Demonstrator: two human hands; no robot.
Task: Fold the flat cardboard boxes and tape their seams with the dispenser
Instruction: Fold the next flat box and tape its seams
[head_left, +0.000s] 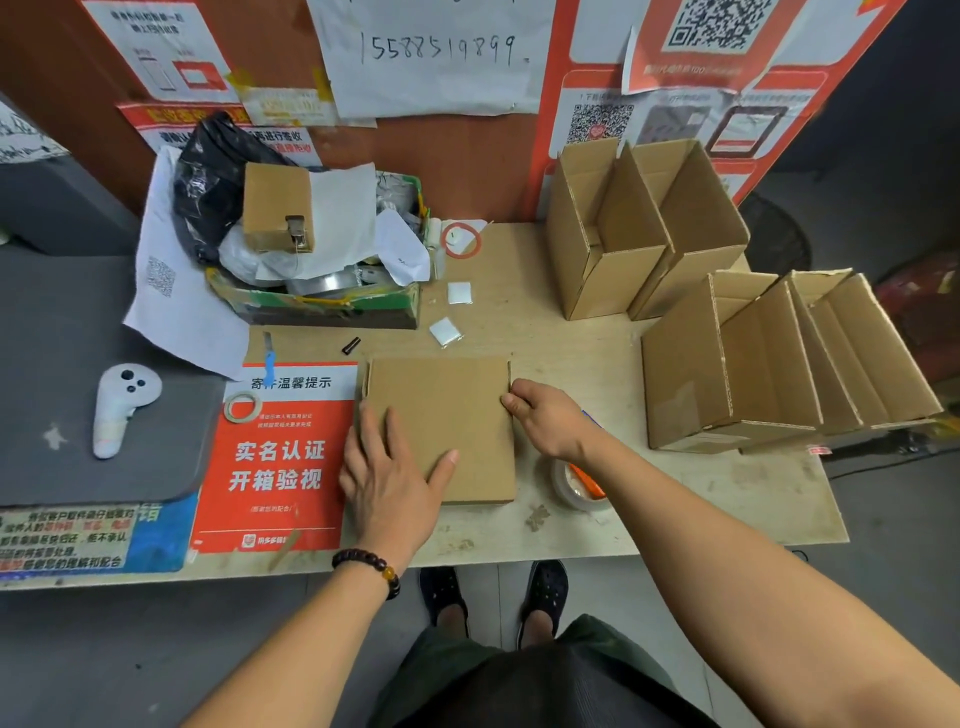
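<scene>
On the tabletop (597, 353), the left hand (387, 480) presses spread fingers on the flat cardboard box (441, 415); the right hand (545, 415) pinches the box's right edge, the tape dispenser (579, 486) just right of the box.

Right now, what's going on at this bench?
A person is working on a flat cardboard box lying on the table. The left hand rests flat on it with fingers spread, while the right hand pinches its right edge. The tape dispenser sits on the table beside the right wrist, not held. Several folded boxes already stand open along the right side.
</scene>
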